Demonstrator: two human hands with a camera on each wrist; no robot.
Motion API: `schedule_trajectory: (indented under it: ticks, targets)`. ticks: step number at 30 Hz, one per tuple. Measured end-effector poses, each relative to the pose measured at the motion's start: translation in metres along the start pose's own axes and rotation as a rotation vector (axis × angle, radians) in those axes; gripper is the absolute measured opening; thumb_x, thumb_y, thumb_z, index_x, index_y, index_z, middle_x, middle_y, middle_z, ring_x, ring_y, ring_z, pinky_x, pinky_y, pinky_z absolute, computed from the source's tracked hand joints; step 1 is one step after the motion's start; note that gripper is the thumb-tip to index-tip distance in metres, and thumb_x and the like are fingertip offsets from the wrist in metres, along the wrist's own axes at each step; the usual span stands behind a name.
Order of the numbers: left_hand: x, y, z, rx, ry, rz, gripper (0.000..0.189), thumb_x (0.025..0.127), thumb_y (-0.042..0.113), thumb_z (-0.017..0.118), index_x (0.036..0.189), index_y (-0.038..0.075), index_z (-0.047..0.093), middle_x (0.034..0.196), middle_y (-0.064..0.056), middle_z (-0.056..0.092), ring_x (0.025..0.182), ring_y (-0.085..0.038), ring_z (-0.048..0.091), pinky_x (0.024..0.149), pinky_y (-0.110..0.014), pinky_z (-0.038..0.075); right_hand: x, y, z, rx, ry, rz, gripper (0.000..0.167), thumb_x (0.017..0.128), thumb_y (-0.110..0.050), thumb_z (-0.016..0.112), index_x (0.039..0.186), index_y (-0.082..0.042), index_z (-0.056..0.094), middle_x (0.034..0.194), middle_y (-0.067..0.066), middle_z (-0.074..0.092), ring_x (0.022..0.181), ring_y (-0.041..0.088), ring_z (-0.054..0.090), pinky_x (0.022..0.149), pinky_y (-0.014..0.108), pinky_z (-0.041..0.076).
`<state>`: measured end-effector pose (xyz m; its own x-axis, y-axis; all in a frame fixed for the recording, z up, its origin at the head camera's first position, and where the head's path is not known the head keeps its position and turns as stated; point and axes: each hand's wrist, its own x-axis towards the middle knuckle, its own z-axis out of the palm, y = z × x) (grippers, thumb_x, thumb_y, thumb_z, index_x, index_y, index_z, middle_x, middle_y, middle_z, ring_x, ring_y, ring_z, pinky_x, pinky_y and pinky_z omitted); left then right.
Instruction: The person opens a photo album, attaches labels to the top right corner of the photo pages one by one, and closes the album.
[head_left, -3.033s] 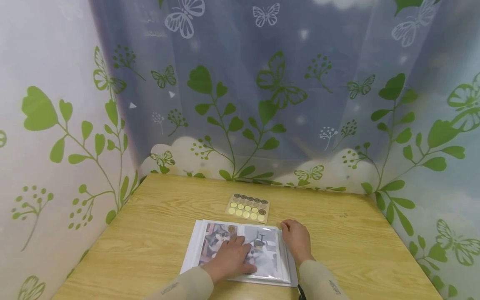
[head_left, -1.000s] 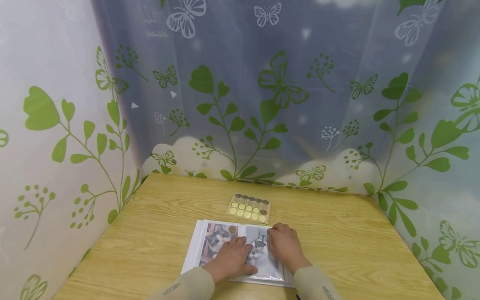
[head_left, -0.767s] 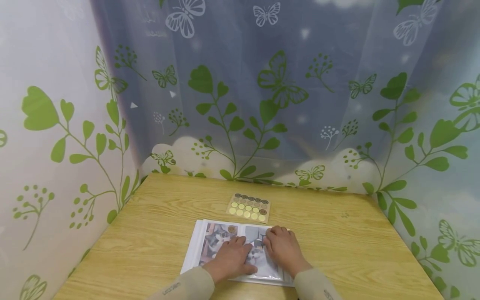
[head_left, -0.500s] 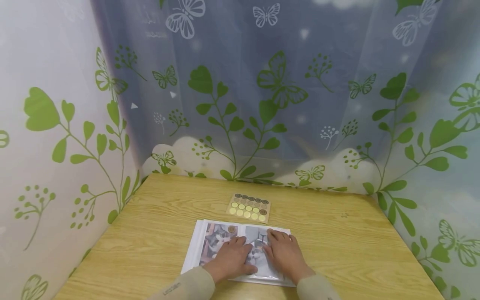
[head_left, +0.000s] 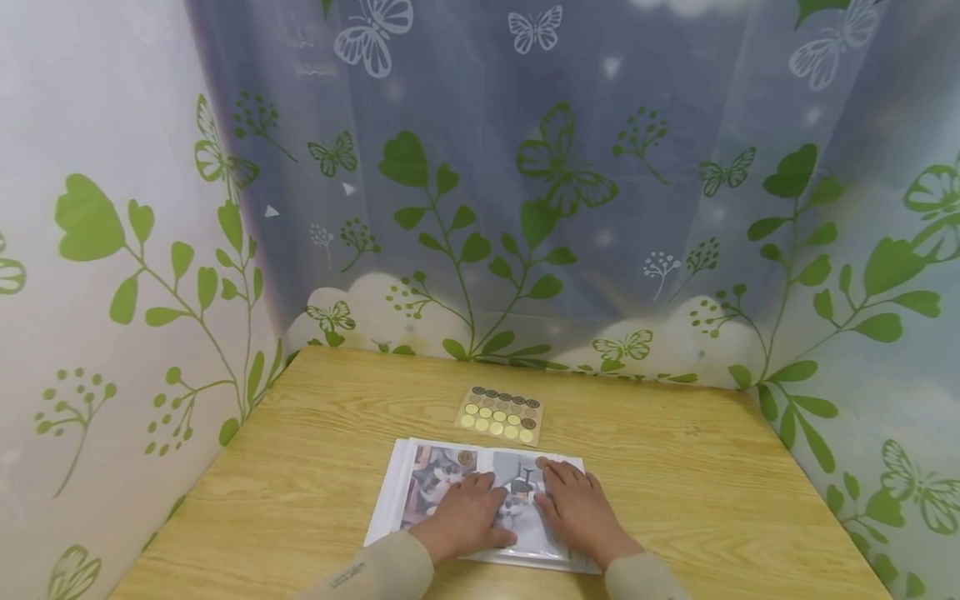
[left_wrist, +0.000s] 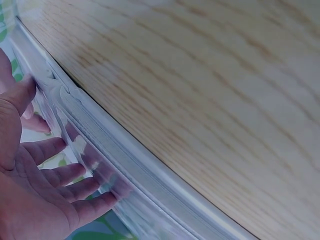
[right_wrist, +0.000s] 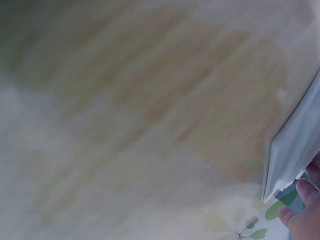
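Note:
An open photo album [head_left: 385, 492] lies on the table, with a cat photo in a clear pocket on each page. On the left page, a round brown sticker [head_left: 466, 457] sits at the photo's top right corner. My left hand [head_left: 467, 510] rests across the middle of the album, its fingers extended. On the right page lies my right hand [head_left: 581, 508], fingers fairly straight, the fingertips beside another round brown sticker [head_left: 542, 462] at that photo's upper right. In the left wrist view, the left fingers [left_wrist: 75, 172] touch the clear page. The right wrist view shows little of the right hand.
Behind the album lies a sheet of round stickers [head_left: 498, 414] in rows, some gold and some dark. The wooden table [head_left: 712, 492] meets a patterned curtain [head_left: 480, 208] at its back, with more patterned cloth at both sides.
My right hand has moved from the album's right edge onto the right page, then slightly back, its fingers straightening. A round sticker now shows there. My left hand has stayed put.

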<state>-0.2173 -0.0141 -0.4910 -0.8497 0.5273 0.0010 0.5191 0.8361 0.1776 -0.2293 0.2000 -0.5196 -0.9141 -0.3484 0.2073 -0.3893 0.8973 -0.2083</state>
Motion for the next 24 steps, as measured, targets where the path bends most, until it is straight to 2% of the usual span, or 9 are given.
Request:
schedule_trajectory:
  ticks: [6, 13, 24]
  targets:
    - [0.001, 0.0, -0.001, 0.002, -0.01, -0.005, 0.072, 0.084, 0.059, 0.069, 0.136, 0.011, 0.058, 0.143, -0.016, 0.051, 0.131, -0.036, 0.047, 0.104, -0.055, 0.043, 0.006, -0.001, 0.002, -0.013, 0.038, -0.015, 0.052, 0.101, -0.035, 0.054, 0.138, 0.001, 0.054, 0.135, 0.018, 0.054, 0.129, 0.04, 0.047, 0.108, 0.063, 0.032]
    - [0.003, 0.0, 0.004, 0.011, -0.028, -0.016, 0.074, 0.083, 0.061, 0.068, 0.137, 0.011, 0.057, 0.144, -0.015, 0.05, 0.132, -0.036, 0.046, 0.104, -0.054, 0.042, 0.013, -0.006, -0.002, -0.031, -0.019, 0.036, 0.054, 0.101, -0.039, 0.053, 0.138, 0.001, 0.053, 0.135, 0.02, 0.052, 0.131, 0.04, 0.045, 0.111, 0.061, 0.029]
    - [0.004, -0.002, 0.004, 0.054, -0.025, -0.012, 0.075, 0.083, 0.063, 0.067, 0.137, 0.011, 0.057, 0.143, -0.014, 0.051, 0.13, -0.034, 0.047, 0.103, -0.053, 0.044, 0.021, -0.011, 0.002, -0.031, -0.033, 0.057, 0.055, 0.101, -0.043, 0.051, 0.135, 0.001, 0.055, 0.137, 0.021, 0.051, 0.131, 0.039, 0.044, 0.111, 0.061, 0.029]
